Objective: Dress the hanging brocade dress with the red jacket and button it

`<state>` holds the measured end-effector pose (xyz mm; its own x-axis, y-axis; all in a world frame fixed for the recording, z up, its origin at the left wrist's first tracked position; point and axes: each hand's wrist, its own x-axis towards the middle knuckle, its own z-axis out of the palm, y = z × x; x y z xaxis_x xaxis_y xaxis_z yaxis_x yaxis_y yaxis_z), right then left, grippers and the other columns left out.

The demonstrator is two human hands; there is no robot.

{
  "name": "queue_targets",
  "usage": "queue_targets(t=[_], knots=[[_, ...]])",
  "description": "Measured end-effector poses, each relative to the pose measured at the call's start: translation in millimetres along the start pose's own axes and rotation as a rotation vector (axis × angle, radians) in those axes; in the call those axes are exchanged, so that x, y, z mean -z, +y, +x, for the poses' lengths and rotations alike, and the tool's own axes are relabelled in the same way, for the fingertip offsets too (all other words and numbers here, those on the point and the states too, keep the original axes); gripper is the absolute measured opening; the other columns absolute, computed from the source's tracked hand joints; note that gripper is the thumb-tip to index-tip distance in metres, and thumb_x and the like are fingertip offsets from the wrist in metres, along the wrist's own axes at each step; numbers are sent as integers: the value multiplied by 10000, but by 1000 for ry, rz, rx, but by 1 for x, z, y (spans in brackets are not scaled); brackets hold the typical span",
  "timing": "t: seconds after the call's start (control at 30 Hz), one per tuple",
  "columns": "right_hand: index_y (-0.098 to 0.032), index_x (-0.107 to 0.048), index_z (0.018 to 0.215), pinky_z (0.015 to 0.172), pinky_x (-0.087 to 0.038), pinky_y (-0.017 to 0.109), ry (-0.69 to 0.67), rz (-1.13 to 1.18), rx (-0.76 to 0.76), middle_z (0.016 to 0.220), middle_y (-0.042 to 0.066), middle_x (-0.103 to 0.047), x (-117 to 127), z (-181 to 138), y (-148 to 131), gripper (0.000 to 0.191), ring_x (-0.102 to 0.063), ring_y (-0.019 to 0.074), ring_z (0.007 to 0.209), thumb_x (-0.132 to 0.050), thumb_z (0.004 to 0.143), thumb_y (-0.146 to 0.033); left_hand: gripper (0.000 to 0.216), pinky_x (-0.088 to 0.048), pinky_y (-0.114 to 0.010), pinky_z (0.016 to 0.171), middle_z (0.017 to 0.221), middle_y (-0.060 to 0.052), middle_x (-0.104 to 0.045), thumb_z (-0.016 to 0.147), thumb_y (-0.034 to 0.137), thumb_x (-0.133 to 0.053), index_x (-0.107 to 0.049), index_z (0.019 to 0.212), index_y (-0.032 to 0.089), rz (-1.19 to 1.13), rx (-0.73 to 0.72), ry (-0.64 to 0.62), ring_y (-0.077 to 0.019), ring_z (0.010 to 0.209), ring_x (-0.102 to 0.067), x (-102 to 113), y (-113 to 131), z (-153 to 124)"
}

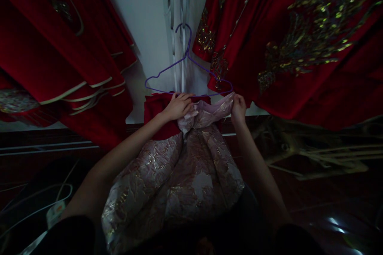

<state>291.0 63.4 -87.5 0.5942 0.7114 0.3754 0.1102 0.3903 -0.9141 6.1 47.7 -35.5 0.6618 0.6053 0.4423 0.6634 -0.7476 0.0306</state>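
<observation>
A pale pink brocade dress with a shiny gold leaf pattern lies over my lap, its top edge raised towards a purple wire hanger. My right hand is closed in a pinch on the right upper corner of the dress, by the hanger's right end. The fingers of my left hand are bent over bunched cloth at the middle of the top edge, just below the hanger's bar. Red cloth shows behind the dress. The hanger's hook sits against white upright rails.
Red garments with pale trim hang at the left. Another red garment with gold sequins hangs at the right. A pale metal frame stands low on the right. A white plug-like item with a cord lies at lower left. The light is dim.
</observation>
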Motion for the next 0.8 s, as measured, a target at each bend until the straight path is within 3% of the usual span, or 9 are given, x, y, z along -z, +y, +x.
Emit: queue_targets(t=[0.23,0.47,0.6,0.8], knots=[[-208,-554,846,816,-460,341,96,-68,19,846,18,-602,0,18,3,232,-574,158,803,-472,780,-415,322,-260,-513,1023,1369,-73,-528,962,307,-336,-636,1002,196,65,-20,31,-249,1224,-474,34,22,-32],[-207,-537,831,828,-458,348,135,-93,-33,854,21,-596,2,20,5,209,-581,164,818,-460,784,-396,336,-262,-505,1009,1360,-74,-534,972,316,-315,-626,999,194,68,-30,30,-243,1210,-480,38,23,-33],[-219,-540,869,781,-462,313,3,-101,58,846,2,-601,-10,22,-9,295,-578,151,799,-475,802,-498,325,-271,-492,1000,1351,-68,-539,969,310,-323,-626,1011,201,25,-26,10,-239,1196,-490,38,22,-31],[-222,-588,859,795,-460,308,-318,-304,433,839,20,-650,-44,17,-64,349,-591,170,800,-468,863,-550,328,-276,-467,1006,1328,-49,-560,974,341,-318,-615,1040,220,-86,-20,14,-226,1208,-494,36,22,-26]])
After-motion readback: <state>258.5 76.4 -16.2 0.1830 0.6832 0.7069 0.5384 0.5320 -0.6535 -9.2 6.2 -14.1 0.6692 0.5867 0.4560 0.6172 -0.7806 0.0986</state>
